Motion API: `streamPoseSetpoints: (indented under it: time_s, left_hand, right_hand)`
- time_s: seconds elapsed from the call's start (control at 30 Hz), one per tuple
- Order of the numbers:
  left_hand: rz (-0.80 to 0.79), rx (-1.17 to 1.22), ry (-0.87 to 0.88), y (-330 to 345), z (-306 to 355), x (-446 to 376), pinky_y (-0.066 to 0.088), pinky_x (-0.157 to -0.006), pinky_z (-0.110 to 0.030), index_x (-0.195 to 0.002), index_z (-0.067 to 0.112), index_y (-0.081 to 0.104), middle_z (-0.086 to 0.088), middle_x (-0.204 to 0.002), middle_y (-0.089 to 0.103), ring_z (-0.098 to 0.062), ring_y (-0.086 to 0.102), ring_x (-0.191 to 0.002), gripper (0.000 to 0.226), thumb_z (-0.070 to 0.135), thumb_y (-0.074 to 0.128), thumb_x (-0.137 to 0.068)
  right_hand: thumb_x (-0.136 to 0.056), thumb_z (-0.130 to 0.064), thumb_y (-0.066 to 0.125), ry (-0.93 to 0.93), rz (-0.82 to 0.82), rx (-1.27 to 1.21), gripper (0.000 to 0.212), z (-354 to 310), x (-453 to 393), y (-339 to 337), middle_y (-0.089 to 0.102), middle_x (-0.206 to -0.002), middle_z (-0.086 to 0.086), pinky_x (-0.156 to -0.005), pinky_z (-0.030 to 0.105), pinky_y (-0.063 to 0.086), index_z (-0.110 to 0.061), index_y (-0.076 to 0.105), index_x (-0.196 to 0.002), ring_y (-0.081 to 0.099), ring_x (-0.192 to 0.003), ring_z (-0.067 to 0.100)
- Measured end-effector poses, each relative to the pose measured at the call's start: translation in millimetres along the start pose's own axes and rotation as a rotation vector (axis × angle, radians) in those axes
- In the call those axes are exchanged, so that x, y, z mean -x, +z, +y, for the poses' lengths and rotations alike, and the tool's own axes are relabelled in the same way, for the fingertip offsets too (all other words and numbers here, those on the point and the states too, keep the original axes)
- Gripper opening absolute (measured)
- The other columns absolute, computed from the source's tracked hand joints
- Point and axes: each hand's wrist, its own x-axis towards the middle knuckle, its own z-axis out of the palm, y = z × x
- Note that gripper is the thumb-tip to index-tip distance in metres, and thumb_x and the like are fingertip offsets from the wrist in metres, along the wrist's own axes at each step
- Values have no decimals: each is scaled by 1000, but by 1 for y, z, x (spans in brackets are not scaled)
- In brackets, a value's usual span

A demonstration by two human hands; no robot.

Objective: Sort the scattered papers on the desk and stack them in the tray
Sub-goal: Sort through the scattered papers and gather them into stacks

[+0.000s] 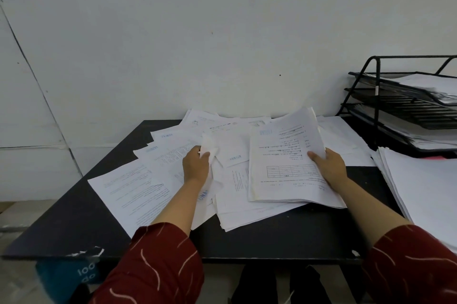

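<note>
Presently the right hand is gripping a gathered sheaf for the tray, while the left hand is apparently pinching a loose sheet to add.

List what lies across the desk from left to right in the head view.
Loose printed sheet → left hand pinching a crumpled sheet → bundle with a table → right hand holding it → white stack → black wire tray.

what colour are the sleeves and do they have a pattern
Dark red sleeves with thin, pale curved streaks, seen in the head view.
</note>
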Motion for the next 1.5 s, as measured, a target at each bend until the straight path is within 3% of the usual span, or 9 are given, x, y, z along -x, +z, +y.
streamPoseSetpoints:
  time_s: [0.23,0.37,0.5,0.6,0.7,0.9,1.1,1.27,1.5]
  left_hand:
    - [7,130,63,13,11,1,38,-61,-10,-102,12,59,1,-94,62,-14,56,-82,29,20,75,-80]
    - [-126,-20,224,19,16,7,43,-72,-21,-127,30,33,2,-102,56,-12,57,-87,49,-1,47,-92]
    - [-296,-348,419,23,10,7,37,-82,-20,-111,20,54,0,-113,46,-22,52,-108,43,-9,32,-89]
    - [-361,-376,312,29,11,4,31,-100,-23,-115,11,63,-8,-128,53,-23,45,-126,24,17,47,-98]
    - [-409,-398,223,34,17,1,38,-95,-26,-116,13,65,-1,-121,57,-17,51,-117,54,52,68,-79]
    - [-295,-391,195,41,16,-1,42,-87,-23,-110,14,72,-1,-115,66,-19,60,-108,33,35,68,-85]
    - [-283,-395,144,41,20,0,41,-80,-22,-108,22,71,3,-119,63,-15,57,-109,50,54,74,-71]
    - [-336,-424,198,53,25,0,40,-102,-33,-131,18,56,-2,-136,54,-20,47,-126,61,51,68,-80]
    - [-374,-412,160,67,32,-10,41,-100,-28,-123,17,63,0,-130,58,-18,52,-121,59,50,74,-74]
  right_hand:
    - [-91,-38,61,10,15,-43,30,1,0,0,64,-98,3,-73,32,45,-12,62,-107,60,-88,23]
    - [-91,-35,61,14,22,-74,31,2,-1,-2,65,-100,4,-79,35,48,-10,63,-108,60,-91,25]
    - [-92,-36,60,31,50,-103,29,1,-1,-2,63,-99,2,-76,33,46,-11,62,-108,59,-90,23]
    - [-92,-36,60,38,58,-110,29,1,-1,-1,63,-98,2,-74,31,44,-12,61,-107,59,-89,22]
    - [-92,-36,61,42,61,-113,29,1,-2,-2,63,-99,2,-77,33,46,-11,62,-108,59,-90,23]
    - [-92,-35,61,27,76,-150,21,0,1,-6,62,-96,1,-68,25,45,-16,59,-102,58,-85,19]
    - [-93,-32,60,47,154,-210,25,2,1,-6,63,-100,4,-67,23,45,-11,62,-106,58,-83,16]
    - [-93,-29,60,87,183,-182,36,4,-8,-13,64,-112,11,-82,31,43,-3,61,-118,55,-93,21]
    - [-93,-29,59,90,173,-21,30,18,-24,-36,66,-109,12,-77,31,40,-7,63,-112,53,-87,21]
